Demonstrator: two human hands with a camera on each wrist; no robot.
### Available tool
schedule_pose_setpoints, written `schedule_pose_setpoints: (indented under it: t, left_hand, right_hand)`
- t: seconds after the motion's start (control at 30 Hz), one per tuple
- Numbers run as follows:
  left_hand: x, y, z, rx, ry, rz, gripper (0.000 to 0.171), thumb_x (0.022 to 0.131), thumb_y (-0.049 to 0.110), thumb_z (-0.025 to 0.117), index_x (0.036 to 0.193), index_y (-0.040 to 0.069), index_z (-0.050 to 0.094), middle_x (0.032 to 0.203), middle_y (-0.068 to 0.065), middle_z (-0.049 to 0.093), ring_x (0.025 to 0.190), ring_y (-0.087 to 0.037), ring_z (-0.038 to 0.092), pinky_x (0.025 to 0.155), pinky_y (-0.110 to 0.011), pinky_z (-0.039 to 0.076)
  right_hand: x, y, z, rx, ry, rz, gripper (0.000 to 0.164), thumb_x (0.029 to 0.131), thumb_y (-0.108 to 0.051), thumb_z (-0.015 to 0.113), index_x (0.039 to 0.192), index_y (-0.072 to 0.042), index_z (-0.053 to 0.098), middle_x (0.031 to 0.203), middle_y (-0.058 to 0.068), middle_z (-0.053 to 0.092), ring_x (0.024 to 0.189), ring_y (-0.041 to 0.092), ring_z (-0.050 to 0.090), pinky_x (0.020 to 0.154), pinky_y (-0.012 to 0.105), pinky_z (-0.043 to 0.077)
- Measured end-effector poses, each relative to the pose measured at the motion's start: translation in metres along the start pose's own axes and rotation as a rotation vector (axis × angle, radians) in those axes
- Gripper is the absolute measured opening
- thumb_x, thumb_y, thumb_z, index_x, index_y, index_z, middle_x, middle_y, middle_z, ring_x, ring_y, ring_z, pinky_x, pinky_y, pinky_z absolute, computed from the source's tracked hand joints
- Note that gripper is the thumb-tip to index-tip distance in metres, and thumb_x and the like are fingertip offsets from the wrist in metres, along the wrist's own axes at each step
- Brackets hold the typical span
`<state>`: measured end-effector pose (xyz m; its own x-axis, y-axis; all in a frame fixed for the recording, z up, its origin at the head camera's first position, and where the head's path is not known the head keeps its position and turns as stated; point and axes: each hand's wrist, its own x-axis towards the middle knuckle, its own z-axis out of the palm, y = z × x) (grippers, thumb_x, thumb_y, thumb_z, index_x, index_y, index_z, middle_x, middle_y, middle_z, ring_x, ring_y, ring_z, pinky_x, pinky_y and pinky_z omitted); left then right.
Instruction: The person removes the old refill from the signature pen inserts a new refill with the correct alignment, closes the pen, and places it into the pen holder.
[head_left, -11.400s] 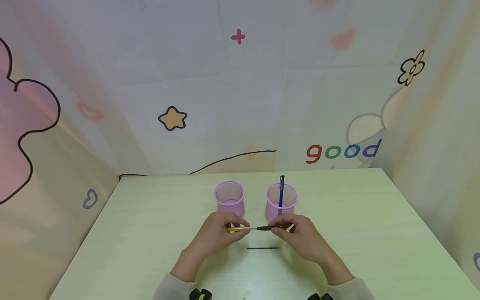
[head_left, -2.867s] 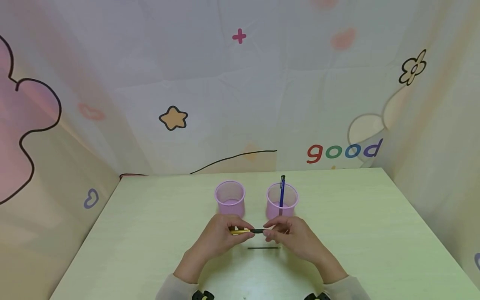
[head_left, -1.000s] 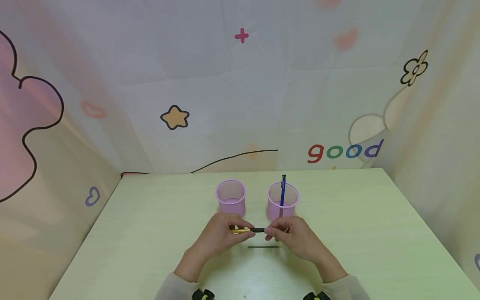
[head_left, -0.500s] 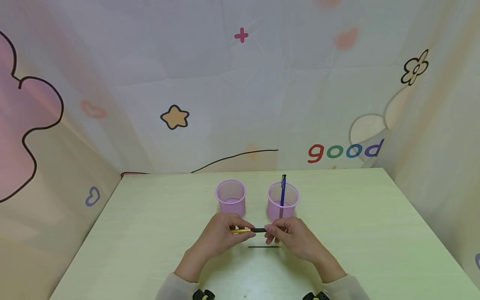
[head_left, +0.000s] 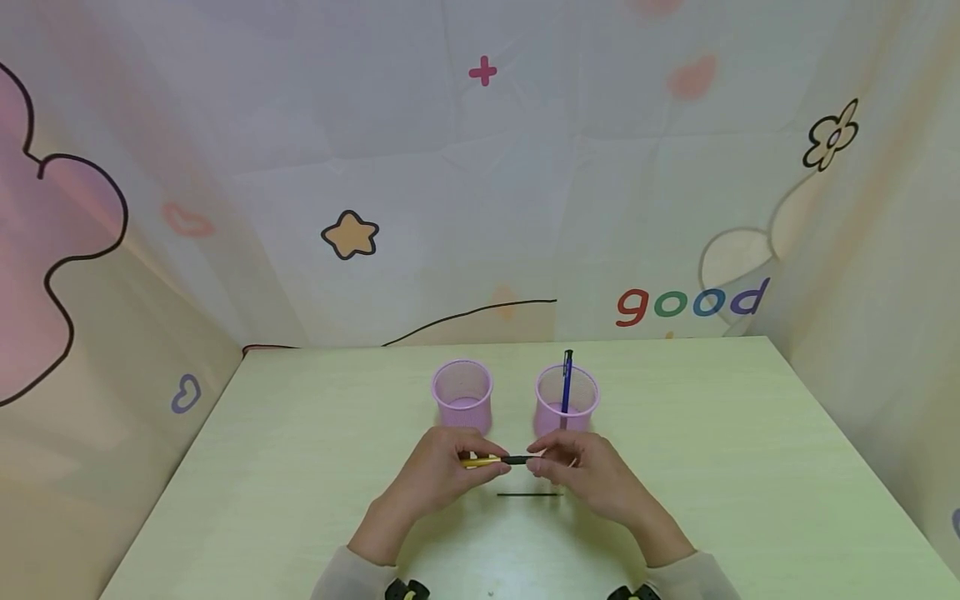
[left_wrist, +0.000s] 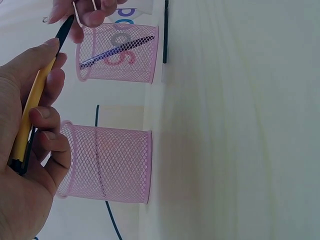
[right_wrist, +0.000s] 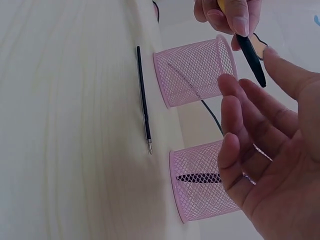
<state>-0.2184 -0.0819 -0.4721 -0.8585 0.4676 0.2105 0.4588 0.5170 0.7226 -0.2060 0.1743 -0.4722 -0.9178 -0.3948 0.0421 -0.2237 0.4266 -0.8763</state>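
Observation:
My left hand (head_left: 446, 467) holds a yellow-barrelled ballpoint pen (left_wrist: 34, 100) level above the table, its black front part (right_wrist: 250, 57) pointing right. The black part meets the yellow barrel, and the thumb lies at the join. Around the pen's tip, my right hand (head_left: 591, 471) has its thumb and fingers spread; in the right wrist view they stand apart from the tip. On the table below the hands lies a thin black pen refill (right_wrist: 143, 95) with a metal point.
Behind the hands stand two pink mesh pen cups, a left cup (head_left: 448, 417) and a right cup (head_left: 546, 421). A blue pen (head_left: 566, 379) leans upright in the right one. Printed cloth (head_left: 420, 167) hangs behind the pale tabletop (head_left: 712, 467).
Longest ago, a thin rod showed between the yellow barrel and black part; now they meet. Half a second ago my right fingers pinched the black tip; they have since spread off it.

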Motion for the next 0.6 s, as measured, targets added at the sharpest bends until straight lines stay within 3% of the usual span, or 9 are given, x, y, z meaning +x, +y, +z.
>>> schedule_pose_setpoints:
  t: [0.17, 0.43, 0.6]
  left_hand:
    - [0.0006, -0.0006, -0.0006, 0.006, 0.001, -0.004, 0.012, 0.09, 0.033, 0.082, 0.1, 0.026, 0.083, 0.081, 0.019, 0.071, 0.071, -0.002, 0.057, 0.065, -0.021, 0.051]
    - [0.0011, -0.0037, 0.0, -0.014, -0.002, -0.018, 0.014, 0.089, 0.035, 0.083, 0.1, 0.028, 0.083, 0.082, 0.02, 0.071, 0.072, -0.003, 0.058, 0.065, -0.022, 0.052]
    - [0.0004, -0.0056, 0.0012, -0.032, -0.015, -0.03, 0.021, 0.087, 0.034, 0.085, 0.105, 0.023, 0.082, 0.082, 0.017, 0.07, 0.073, -0.004, 0.061, 0.066, -0.023, 0.054]
  right_hand:
    - [0.0002, 0.0004, 0.0001, -0.051, 0.071, -0.038, 0.026, 0.088, -0.024, 0.084, 0.109, -0.011, 0.076, 0.088, -0.004, 0.074, 0.076, 0.008, 0.061, 0.067, 0.024, 0.05]
    - [0.0009, -0.0011, -0.0005, -0.044, 0.094, -0.029, 0.012, 0.087, -0.022, 0.084, 0.096, -0.018, 0.078, 0.085, -0.005, 0.073, 0.078, 0.007, 0.061, 0.068, 0.023, 0.049]
    - [-0.0005, -0.0009, -0.0008, -0.036, 0.081, -0.005, 0.012, 0.088, -0.023, 0.084, 0.097, -0.017, 0.079, 0.086, -0.005, 0.074, 0.078, 0.008, 0.061, 0.068, 0.023, 0.048]
